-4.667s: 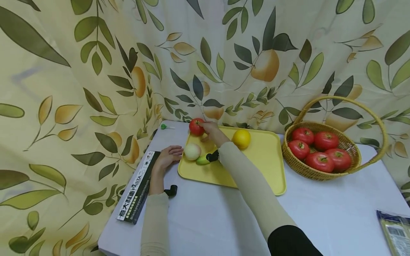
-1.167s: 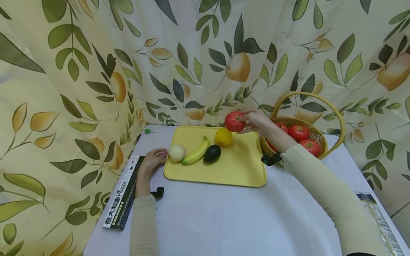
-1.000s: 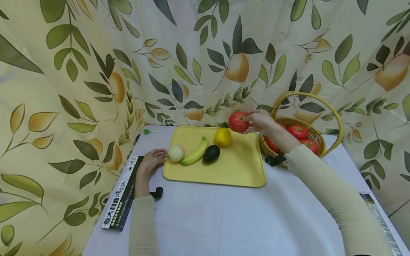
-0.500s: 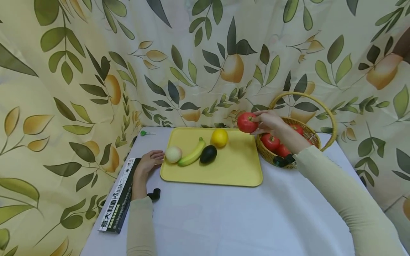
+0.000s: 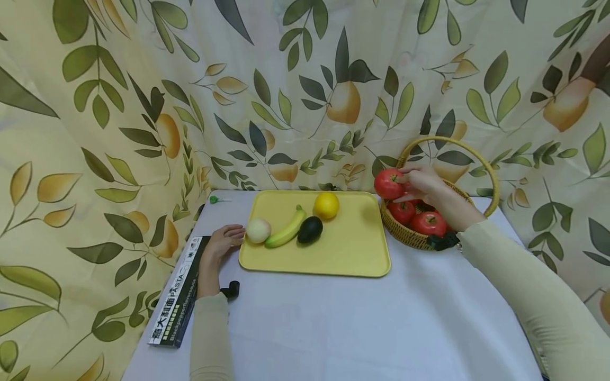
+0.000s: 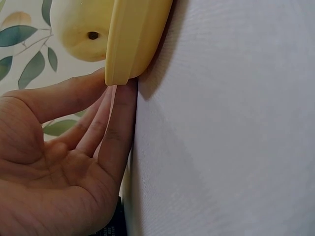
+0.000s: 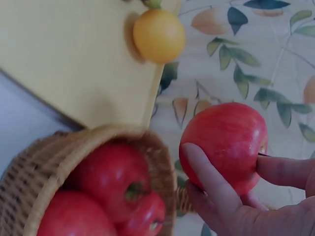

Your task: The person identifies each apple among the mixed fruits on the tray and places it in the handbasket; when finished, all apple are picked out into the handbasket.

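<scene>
My right hand (image 5: 423,185) grips a red apple (image 5: 389,183) with its fingertips and thumb. In the right wrist view the apple's stem dimple faces the palm. The apple is raised above the left rim of a wicker basket (image 5: 411,238), which holds several more red apples (image 7: 118,177). My left hand (image 5: 221,244) rests on the table, its thumb and fingertips touching the left edge of a yellow tray (image 5: 343,248). Near that edge sits a pale round fruit (image 5: 258,230). A banana (image 5: 287,228), a dark oval fruit (image 5: 310,230) and a yellow round fruit (image 5: 326,205) also lie on the tray.
A black pasta box (image 5: 180,291) lies beside my left forearm at the table's left edge. A small green-topped item (image 5: 214,199) is at the back left corner. The basket's tall handle (image 5: 493,180) arches over it, and a leaf-patterned curtain (image 5: 305,95) hangs behind.
My right hand took the red apple from the tray's back left corner and carried it right, to the basket's left rim. My left hand stays at the tray's left edge.
</scene>
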`<move>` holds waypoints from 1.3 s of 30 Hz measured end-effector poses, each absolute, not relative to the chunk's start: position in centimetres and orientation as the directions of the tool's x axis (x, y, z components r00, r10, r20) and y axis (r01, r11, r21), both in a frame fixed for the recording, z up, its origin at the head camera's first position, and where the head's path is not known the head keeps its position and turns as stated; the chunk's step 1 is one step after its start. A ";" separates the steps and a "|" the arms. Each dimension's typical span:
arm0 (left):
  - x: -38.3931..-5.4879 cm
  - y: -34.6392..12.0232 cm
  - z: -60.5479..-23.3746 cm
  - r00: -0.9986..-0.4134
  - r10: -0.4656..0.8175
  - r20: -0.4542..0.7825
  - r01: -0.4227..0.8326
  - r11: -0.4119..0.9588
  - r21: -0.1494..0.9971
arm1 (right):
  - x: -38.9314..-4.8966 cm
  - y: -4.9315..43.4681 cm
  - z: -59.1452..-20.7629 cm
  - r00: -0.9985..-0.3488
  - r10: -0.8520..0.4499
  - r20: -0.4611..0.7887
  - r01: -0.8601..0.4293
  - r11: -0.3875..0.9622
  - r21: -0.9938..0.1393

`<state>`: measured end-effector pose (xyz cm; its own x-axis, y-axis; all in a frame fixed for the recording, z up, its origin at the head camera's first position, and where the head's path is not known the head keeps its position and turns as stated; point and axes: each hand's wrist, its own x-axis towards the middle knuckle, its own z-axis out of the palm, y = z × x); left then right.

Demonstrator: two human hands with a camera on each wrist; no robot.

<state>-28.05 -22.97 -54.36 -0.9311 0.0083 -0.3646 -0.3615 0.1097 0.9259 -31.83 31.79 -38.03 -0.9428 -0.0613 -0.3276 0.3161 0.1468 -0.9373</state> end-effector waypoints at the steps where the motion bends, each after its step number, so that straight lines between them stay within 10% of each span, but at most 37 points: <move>1: -28.1 -22.9 -54.4 -0.932 0.008 -0.363 -0.360 0.115 0.926 | -31.7 32.2 -38.1 -0.943 -0.051 -0.328 0.317 0.154 -0.936; 39: -27.8 -22.7 -54.0 -0.926 0.013 -0.377 -0.370 0.163 0.915 | -30.5 40.6 -40.9 -0.913 0.213 -0.347 0.403 0.345 -0.848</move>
